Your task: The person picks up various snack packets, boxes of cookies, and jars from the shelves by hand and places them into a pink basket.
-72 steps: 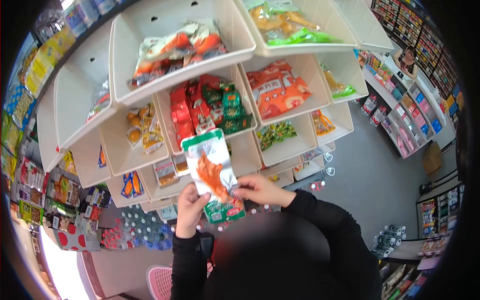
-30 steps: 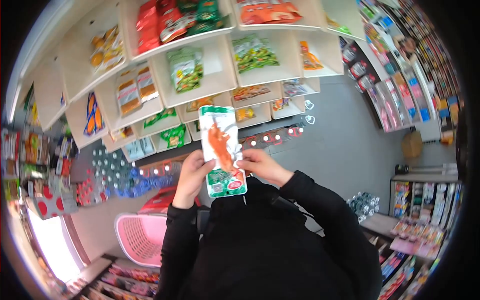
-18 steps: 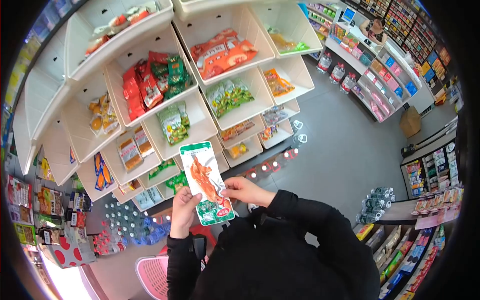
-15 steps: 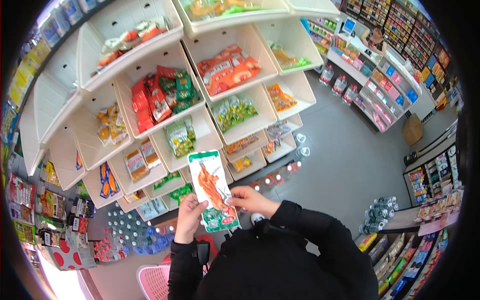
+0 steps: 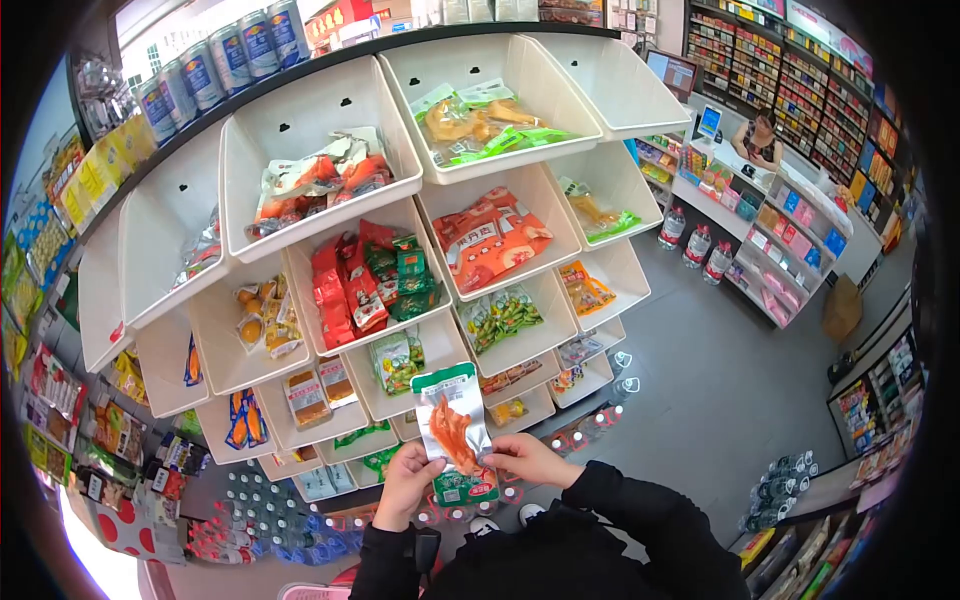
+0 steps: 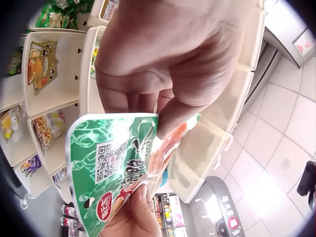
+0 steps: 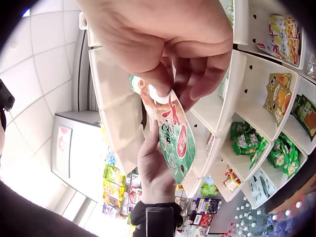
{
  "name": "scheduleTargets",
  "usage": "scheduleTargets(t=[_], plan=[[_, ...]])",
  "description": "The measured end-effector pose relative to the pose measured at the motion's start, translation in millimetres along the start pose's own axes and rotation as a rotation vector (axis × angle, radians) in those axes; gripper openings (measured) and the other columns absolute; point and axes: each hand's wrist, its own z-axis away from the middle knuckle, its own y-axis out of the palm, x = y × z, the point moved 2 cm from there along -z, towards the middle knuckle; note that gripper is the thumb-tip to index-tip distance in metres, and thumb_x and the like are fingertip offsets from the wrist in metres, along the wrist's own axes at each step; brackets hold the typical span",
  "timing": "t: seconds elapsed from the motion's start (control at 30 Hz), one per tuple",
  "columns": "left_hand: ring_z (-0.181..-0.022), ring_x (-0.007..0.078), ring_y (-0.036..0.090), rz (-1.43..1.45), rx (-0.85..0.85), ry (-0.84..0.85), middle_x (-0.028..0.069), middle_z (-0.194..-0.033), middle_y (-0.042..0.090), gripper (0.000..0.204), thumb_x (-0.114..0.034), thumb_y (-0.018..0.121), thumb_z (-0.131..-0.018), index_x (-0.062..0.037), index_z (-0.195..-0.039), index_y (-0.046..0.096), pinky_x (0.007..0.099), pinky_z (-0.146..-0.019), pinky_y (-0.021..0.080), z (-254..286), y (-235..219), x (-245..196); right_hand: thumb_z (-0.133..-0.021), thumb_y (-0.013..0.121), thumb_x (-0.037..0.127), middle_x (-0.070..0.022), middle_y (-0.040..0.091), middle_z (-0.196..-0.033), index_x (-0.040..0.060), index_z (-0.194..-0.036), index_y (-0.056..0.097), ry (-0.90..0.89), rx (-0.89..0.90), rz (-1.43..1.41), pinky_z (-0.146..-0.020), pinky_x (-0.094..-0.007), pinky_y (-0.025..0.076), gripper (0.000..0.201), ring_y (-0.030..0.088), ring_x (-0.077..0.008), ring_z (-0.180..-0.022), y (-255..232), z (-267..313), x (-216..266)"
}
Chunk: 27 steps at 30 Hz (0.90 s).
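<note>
A flat snack pouch [image 5: 452,428], white and green with a picture of orange-brown meat, stands upright before the person's body in the head view. The left hand [image 5: 406,484] pinches its left edge between thumb and fingers. On the opposite edge, the right hand [image 5: 532,460] pinches it the same way. Seen from the left wrist, the pouch's green lower part [image 6: 111,163] carries a QR code and a red oval mark. In the right wrist view the pouch [image 7: 174,133] appears edge-on and slightly bent, spanning both hands.
Tiered cream bins [image 5: 330,200] of packaged snacks rise just beyond the hands. Bottles [image 5: 270,510] stand on the floor at lower left and along the bins' foot. Grey floor [image 5: 690,400] stretches right toward a counter [image 5: 790,230], where another person [image 5: 762,140] sits.
The head view has tipped down, then back up, so upper bins and cans show again. Both hands keep their pinch on the pouch throughout.
</note>
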Motion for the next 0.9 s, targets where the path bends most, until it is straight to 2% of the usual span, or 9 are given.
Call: scheduleTargets(t=[0.1,0.17,0.27,0.3,0.4,0.43,0.57,0.7,0.9], plan=[[-0.082,0.0129,0.058,-0.063,-0.049,0.041,0.0093,-0.09,0.06,0.011,0.005,0.055,-0.077,-0.002,-0.084,0.049,0.0248,-0.073,0.046,-9,3,0,-0.085,0.053,0.02,0.0024,0.055,-0.075,0.0024,-0.095,0.056,-0.034,-0.011,0.157,-0.054,-0.0193,0.038,0.02,0.046,-0.0027,-0.066,-12,0,17],[-0.082,0.0135,0.058,-0.044,-0.008,0.104,0.0096,-0.09,0.06,0.012,0.004,0.057,-0.076,-0.0017,-0.085,0.05,0.0247,-0.073,0.046,-16,8,-2,-0.083,0.055,0.018,-0.0019,0.054,-0.071,0.0014,-0.091,0.057,-0.282,-0.004,0.306,-0.055,-0.0221,0.039,0.019,0.048,-0.0069,-0.063,-22,-1,29],[-0.082,0.0139,0.058,-0.063,-0.032,0.135,0.0091,-0.09,0.061,0.015,0.003,0.059,-0.075,-0.0018,-0.087,0.051,0.025,-0.074,0.046,-26,20,-1,-0.084,0.052,0.019,-0.0038,0.051,-0.063,0.0028,-0.083,0.056,-0.153,0.031,0.452,-0.053,-0.0251,0.038,0.017,0.048,-0.0099,-0.058,-45,3,47],[-0.082,0.0139,0.058,-0.07,-0.04,0.141,0.0091,-0.09,0.061,0.015,0.003,0.059,-0.075,-0.0018,-0.087,0.051,0.025,-0.074,0.046,-31,26,-2,-0.083,0.053,0.02,-0.0057,0.052,-0.061,0.0034,-0.079,0.057,-0.313,0.033,0.461,-0.053,-0.0277,0.039,0.018,0.05,-0.0151,-0.057,-52,4,56],[-0.083,0.0141,0.058,-0.064,-0.062,0.184,0.0081,-0.09,0.061,0.017,0.003,0.06,-0.074,-0.0019,-0.089,0.053,0.0257,-0.075,0.045,-45,46,3,-0.081,0.054,0.02,-0.0078,0.053,-0.061,0.0027,-0.078,0.058,-0.24,0.167,0.486,-0.053,-0.0289,0.039,0.018,0.05,-0.018,-0.056,-79,8,88],[-0.084,0.0141,0.058,-0.064,-0.064,0.198,0.0078,-0.091,0.061,0.019,0.003,0.061,-0.073,-0.0018,-0.089,0.053,0.026,-0.076,0.045,-50,49,6,-0.081,0.054,0.021,-0.0096,0.054,-0.062,0.0029,-0.078,0.058,-0.333,0.162,0.502,-0.054,-0.0305,0.04,0.019,0.052,-0.0214,-0.056,-89,5,89],[-0.084,0.0142,0.059,-0.033,-0.13,0.218,0.0082,-0.092,0.061,0.024,0.002,0.063,-0.071,0.0,-0.093,0.055,0.0262,-0.076,0.046,-75,78,15,-0.081,0.054,0.021,-0.0121,0.056,-0.064,0.0041,-0.079,0.059,-0.334,0.231,0.577,-0.054,-0.0337,0.041,0.018,0.055,-0.0287,-0.06,-133,2,106],[-0.083,0.0137,0.059,-0.06,-0.178,0.216,0.0088,-0.092,0.062,0.027,0.002,0.063,-0.071,0.0025,-0.096,0.055,0.0255,-0.075,0.046,-100,96,25,-0.08,0.054,0.022,-0.0119,0.056,-0.065,0.0044,-0.083,0.059,-0.386,0.277,0.545,-0.054,-0.0336,0.041,0.018,0.055,-0.0284,-0.06,-175,-13,90],[-0.08,0.0127,0.059,-0.129,-0.24,0.146,0.0084,-0.088,0.062,0.023,0.003,0.062,-0.071,0.0037,-0.093,0.057,0.0239,-0.071,0.046,-122,114,19,-0.08,0.055,0.022,-0.0115,0.057,-0.066,0.0047,-0.084,0.06,-0.3,0.352,0.464,-0.054,-0.0331,0.042,0.018,0.055,-0.0281,-0.06,-206,-25,93]])
